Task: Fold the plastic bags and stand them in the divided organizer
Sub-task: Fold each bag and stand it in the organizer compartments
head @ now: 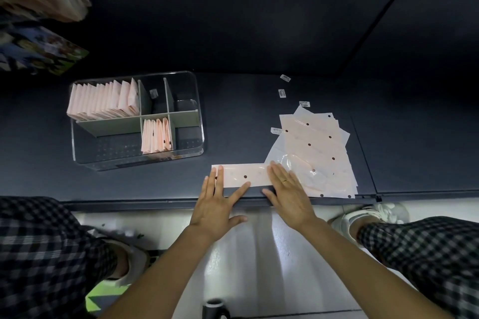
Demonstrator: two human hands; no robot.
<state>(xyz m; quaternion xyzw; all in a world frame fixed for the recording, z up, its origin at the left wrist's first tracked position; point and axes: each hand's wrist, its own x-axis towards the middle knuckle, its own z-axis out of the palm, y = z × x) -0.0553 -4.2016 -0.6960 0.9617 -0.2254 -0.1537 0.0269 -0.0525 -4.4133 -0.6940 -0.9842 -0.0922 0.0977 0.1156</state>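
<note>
Both palms flat now: the left hand [216, 204] and right hand [290, 194] (ring on one finger) press straight fingers on either end of a long pale-pink folded plastic strip [245, 176] at the dark table's [259, 116] near edge. Unfolded pink bags [318, 153] lie just right; the clear divided organizer [134, 122], holding folded bags, stands left.
</note>
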